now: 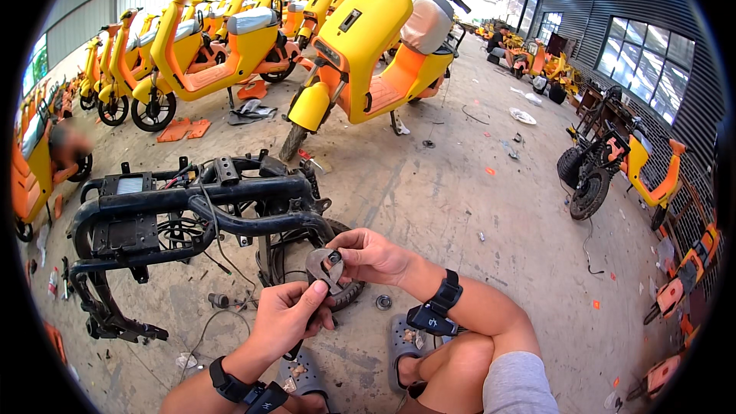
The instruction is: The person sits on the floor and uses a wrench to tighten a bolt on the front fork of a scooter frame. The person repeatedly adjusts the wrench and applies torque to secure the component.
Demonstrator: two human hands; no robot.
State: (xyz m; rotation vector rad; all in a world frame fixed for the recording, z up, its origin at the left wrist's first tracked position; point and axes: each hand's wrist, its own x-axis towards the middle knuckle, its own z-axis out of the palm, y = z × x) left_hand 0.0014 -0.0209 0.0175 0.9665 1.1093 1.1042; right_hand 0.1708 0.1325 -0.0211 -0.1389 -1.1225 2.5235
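My left hand is closed round an adjustable wrench with a grey metal head and a dark handle, the thumb lying along the head. The fingers of my right hand pinch at the jaw end, where a small dark piece shows; I cannot tell whether it is part of the wrench or separate. Just beyond my hands a stripped black scooter frame lies low over the floor, with loose cables and a wheel partly behind my hands. A small round metal part lies on the floor right of the wheel.
A yellow and orange scooter stands ahead, with rows of others behind to the left. Orange panels lie on the floor. Another partly stripped scooter is on the right. A person sits far back. A cable trails near my feet.
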